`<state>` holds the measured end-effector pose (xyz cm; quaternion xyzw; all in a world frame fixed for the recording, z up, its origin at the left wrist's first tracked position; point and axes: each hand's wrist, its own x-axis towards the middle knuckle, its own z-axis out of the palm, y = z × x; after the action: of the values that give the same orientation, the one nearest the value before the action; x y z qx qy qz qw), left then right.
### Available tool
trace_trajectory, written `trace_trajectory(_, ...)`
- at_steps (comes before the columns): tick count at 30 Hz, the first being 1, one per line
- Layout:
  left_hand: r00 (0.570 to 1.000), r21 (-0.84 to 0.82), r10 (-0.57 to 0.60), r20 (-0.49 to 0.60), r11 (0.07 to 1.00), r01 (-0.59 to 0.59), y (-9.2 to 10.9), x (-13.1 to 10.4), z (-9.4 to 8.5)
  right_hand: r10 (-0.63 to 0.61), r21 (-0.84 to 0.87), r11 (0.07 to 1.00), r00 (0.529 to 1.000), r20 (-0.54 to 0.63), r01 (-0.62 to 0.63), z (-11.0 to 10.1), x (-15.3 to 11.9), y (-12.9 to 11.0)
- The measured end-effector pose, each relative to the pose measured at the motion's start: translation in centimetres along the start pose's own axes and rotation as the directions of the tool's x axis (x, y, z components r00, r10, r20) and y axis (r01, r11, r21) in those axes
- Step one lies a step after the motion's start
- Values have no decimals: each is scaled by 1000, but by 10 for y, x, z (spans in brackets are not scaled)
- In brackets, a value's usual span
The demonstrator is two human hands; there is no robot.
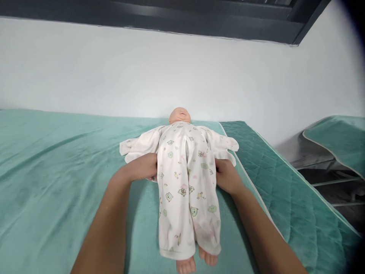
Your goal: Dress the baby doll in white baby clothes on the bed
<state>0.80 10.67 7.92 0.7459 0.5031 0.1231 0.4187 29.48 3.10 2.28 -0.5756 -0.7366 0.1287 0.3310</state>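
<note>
A baby doll [180,114] lies on its back, head toward the wall and feet toward me. It wears a white long-sleeved top [145,142] with the sleeves spread to both sides, and white printed pants [175,190] on its legs. Its bare feet [186,265] stick out of the pant cuffs. My left hand [144,166] is curled at the left side of the pants, and my right hand [226,176] is curled at the opposite side. Both hands look closed on the pants' side fabric, though the fingertips are hidden behind it.
A light green sheet [71,190] with soft wrinkles covers the bed. To the right lies a darker green quilted pad [273,182]. Another green-covered surface [339,137] stands farther right above metal bars. A white wall [128,72] rises behind, below a dark frame [171,17].
</note>
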Motion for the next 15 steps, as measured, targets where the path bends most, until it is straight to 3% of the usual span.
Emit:
trace_trajectory(2, 993, 17, -29, 119, 999, 27, -1, 2, -2, 101, 27, 995, 989, -110, -98, 0, 2, 2)
trace_trajectory(3, 992, 39, -38, 120, 999, 34, -1, 3, -3, 166, 39, 986, 969, -181, -161, -1, 3, 4)
trace_trajectory(5, 999, 117, -36, -12, 992, 37, -1, 7, -7, 288, 38, 955, 897, -334, -293, -4, 5, 13)
trace_trajectory(7, 978, 218, -28, -208, 973, 74, -1, 10, -10, 365, -37, 905, 819, -443, -423, -10, 5, 25)
trace_trajectory(9, 914, 296, -51, -402, 938, 182, -3, 13, -12, 407, -175, 824, 779, -478, -538, -15, 3, 38)
trace_trajectory(11, 820, 321, -88, -566, 893, 317, -6, 15, -14, 456, -289, 739, 768, -449, -608, -19, 0, 48)
trace_trajectory(13, 748, 326, -121, -653, 847, 421, -10, 16, -15, 503, -338, 691, 761, -409, -638, -21, -3, 53)
trace_trajectory(15, 730, 330, -158, -665, 815, 477, -16, 17, -16, 550, -334, 671, 746, -375, -662, -22, -4, 56)
